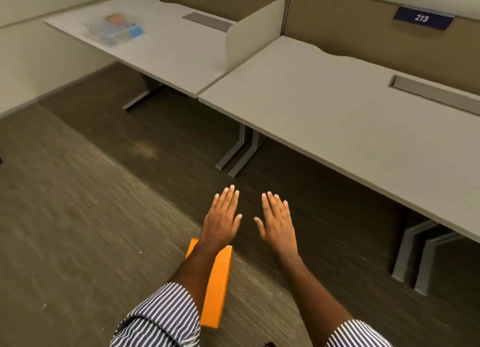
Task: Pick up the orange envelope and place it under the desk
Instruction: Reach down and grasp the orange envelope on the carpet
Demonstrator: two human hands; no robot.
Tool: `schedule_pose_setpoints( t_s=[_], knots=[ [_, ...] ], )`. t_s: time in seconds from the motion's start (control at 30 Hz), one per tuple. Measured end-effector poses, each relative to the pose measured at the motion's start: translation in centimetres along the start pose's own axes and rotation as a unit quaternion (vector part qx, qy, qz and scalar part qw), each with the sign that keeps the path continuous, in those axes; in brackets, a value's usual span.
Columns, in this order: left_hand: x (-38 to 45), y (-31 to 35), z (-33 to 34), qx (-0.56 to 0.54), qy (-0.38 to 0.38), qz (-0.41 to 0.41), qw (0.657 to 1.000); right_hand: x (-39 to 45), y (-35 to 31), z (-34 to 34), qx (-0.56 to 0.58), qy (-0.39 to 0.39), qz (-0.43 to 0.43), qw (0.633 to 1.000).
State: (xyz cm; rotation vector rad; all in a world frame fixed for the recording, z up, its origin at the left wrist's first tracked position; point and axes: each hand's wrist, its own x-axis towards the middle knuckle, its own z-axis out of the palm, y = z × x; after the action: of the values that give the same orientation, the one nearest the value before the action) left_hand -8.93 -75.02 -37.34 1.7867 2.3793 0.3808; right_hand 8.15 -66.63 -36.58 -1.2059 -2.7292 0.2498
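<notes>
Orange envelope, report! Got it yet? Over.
Both hands, left and right, open, empty. Flat orange paper envelope on carpet, under left forearm. Nothing blocking the grey desk.

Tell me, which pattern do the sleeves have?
Thin blue and white stripes on both sleeves, seen in the head view.

orange envelope [218, 287] partly hidden beneath the left forearm [193, 266]

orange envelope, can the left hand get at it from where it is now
Probably yes. The orange envelope lies on the carpet directly below the left forearm, with nothing on top of it. The left hand is open and empty but past it, so it would need to draw back and drop.
</notes>
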Motion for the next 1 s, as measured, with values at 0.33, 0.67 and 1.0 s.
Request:
schedule_pose_setpoints(
  t_s=[0.33, 0.67, 1.0],
  knots=[
    [-7.0, -14.2, 5.8, -0.037, -0.074, -0.008, 0.996, -2.5, -10.1, 11.5, 0.074, -0.039, 0.072, 0.994],
    [-11.7, -25.0, 24.8, -0.116, -0.121, -0.085, 0.982, -3.0, -9.4, 31.9, 0.120, -0.082, 0.082, 0.986],
    [-14.5, -32.9, 42.6, -0.147, -0.186, -0.136, 0.962, -6.2, -6.6, 52.7, 0.144, -0.179, 0.117, 0.966]
  ],
)
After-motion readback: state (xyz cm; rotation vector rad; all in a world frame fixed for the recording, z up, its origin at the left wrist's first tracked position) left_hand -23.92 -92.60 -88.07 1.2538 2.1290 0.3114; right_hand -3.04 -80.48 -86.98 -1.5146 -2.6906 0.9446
